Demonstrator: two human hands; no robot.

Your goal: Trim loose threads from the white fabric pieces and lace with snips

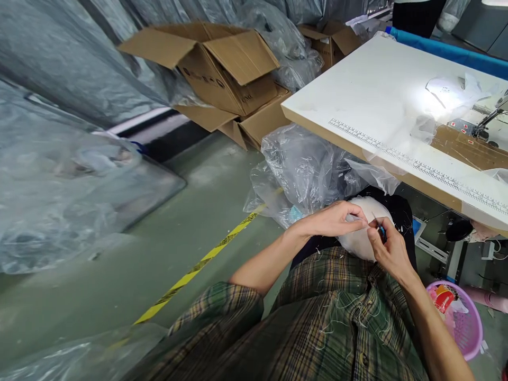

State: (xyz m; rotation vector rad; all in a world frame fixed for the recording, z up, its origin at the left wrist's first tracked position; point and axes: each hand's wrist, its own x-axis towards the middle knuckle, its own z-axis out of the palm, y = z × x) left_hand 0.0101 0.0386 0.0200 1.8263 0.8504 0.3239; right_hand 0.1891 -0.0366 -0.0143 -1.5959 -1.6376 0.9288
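Observation:
A white, rounded piece of soft cloth [360, 242] lies across my lap, below the front edge of the table. My left hand [343, 218] is closed, its thumb and fingertips pinching an edge of the white cloth. Close beside it, my right hand [391, 248] is closed around small thread snips [381, 232], dark with a bit of blue. Their thin tip points up near my left fingertips. My fingers hide most of the snips. Loose threads cling to the plaid shirt [333, 317].
A white sewing table [349, 79] with a printed ruler edge and a lit sewing machine [482, 127] stands at the right. Clear plastic bags [305, 164] hang below it. Open cardboard boxes [222, 69] stand behind. A pink basket [468, 328] sits on the floor at right.

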